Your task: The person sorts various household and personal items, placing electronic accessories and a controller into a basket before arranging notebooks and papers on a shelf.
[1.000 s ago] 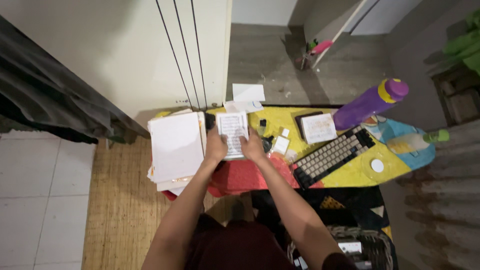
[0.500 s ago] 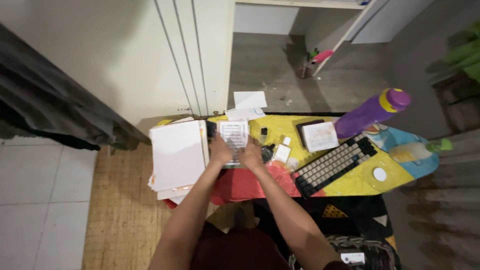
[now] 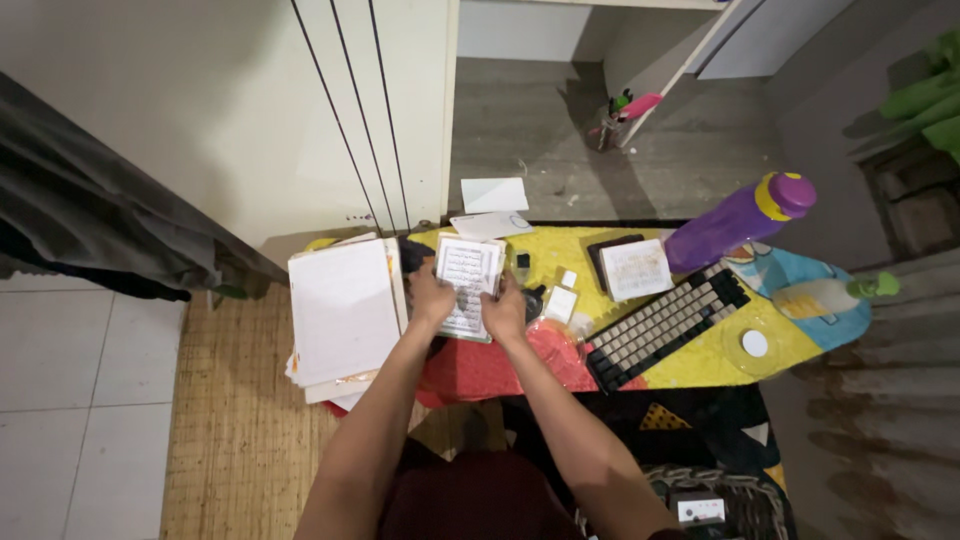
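Fingers: we've got both hands closed on the small printed booklet [image 3: 467,285], left hand [image 3: 431,298] on its left edge, right hand [image 3: 505,310] on its lower right corner.
Change: vs 0.5 s ago, booklet sits a bit lower & more tilted; grip same, so we're prob. just squaring it.
Where: over the yellow table [image 3: 570,250], just right of the white paper stack [image 3: 342,308].
Axis: long axis runs away from us, top leaning slightly left.
Nearby: keyboard [image 3: 665,325], purple bottle [image 3: 740,215].
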